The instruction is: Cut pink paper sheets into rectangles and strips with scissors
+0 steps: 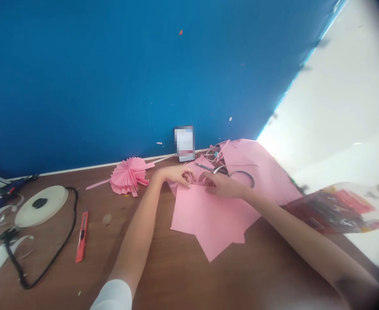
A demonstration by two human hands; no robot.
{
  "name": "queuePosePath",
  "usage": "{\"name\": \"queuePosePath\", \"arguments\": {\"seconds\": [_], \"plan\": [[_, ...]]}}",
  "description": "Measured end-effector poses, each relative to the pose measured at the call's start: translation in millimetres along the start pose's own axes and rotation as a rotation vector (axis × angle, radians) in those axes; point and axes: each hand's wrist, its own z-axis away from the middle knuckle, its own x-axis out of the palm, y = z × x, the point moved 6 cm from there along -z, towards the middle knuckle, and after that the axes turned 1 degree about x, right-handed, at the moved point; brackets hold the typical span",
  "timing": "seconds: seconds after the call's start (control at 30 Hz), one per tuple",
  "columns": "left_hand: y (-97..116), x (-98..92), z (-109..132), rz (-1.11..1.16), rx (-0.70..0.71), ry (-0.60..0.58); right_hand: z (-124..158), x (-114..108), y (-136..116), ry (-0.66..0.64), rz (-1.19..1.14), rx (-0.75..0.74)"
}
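Pink sheet [202, 211] is flat on the desk [163, 280], mid-view, more pink paper around it; take it as clock centre. Left hand [186, 176] sits at 11 on the far edge, right hand [207, 180] at 12, just beside it. Both narrow, fingers curled; cannot tell whether either actually pinches paper. Step in hand looks like working that far edge, judging by finger position. To do it well: square the edge first, match fold width at both ends, press from the middle outward with a fingertip, check for skew before creasing hard. Loose corners toward 6 could drag, so slide stray paper clear. Scissors [204, 167] lie right beyond the hands at 12, so mind the blades when reaching out. Red cutter [82, 237] at 9 is well apart, no conflict. Pleated pink rosette [129, 174] at 10: don't let the left forearm crush it.
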Motion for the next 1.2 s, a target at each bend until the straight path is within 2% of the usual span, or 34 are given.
{"name": "queuePosePath", "arguments": {"seconds": [0.2,0.3,0.57,0.8,0.9,0.97,1.07,1.2], "plan": [[-8.4,-8.3,1.6,-0.083,-0.041,0.097,-3.1,-10.3,14.0,0.160,0.099,0.087],[-9.3,-11.0,2.4,-0.144,-0.071,0.128,-1.1,-16.2,15.0,0.230,0.219,0.131],[-12.3,-11.2,3.8,-0.243,-0.075,0.166,2.4,-23.4,19.5,0.331,0.559,0.141],[-8.1,0.4,16.8,-0.266,0.135,0.515,2.5,-27.3,32.9,0.314,0.622,0.235],[-10.1,2.4,25.3,-0.302,0.140,0.761,2.2,-27.7,36.9,0.306,0.622,0.310],[-12.8,3.9,27.2,-0.325,0.135,0.870,2.3,-28.5,38.2,0.301,0.621,0.332],[-14.6,7.2,24.9,-0.360,0.132,0.913,3.1,-30.8,38.3,0.282,0.621,0.322],[-10.2,11.6,24.7,-0.448,0.080,0.894,5.0,-35.1,36.6,0.245,0.648,0.297]]}}
